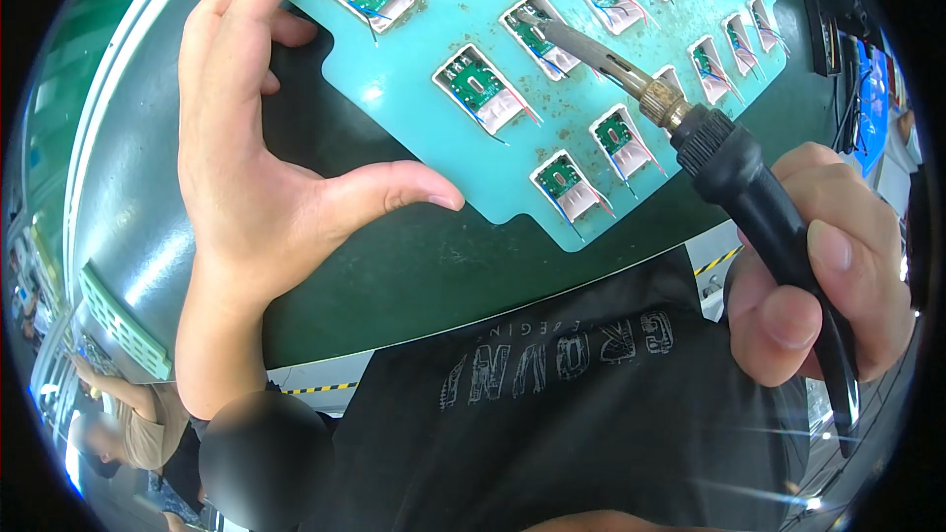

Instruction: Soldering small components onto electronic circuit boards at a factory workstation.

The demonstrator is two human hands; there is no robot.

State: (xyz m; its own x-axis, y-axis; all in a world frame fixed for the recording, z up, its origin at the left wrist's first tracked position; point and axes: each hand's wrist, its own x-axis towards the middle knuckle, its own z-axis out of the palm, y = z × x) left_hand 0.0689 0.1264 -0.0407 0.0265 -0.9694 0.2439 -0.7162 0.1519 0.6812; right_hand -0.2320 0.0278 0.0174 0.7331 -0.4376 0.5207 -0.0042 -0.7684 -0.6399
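Observation:
My right hand (857,246) is closed round the black handle of a soldering iron (734,163). Its metal tip, pointing up and left, lies over a small green circuit board (532,32) in one of the pockets of a teal plate (394,89). From this view I cannot tell whether the tip touches the board. White housings with boards and red and blue wires fill the plate's pockets. At its left edge is my left hand (246,158), fingers stretched upward and thumb spread, the thumb tip by the plate's lower edge.
The plate lies on a dark green worktop (335,300) whose near edge runs in front of my dark shirt (552,414). A pale green slotted strip (123,320) is at the left. Another person (138,424) is at lower left, and a blue object (871,108) stands at far right.

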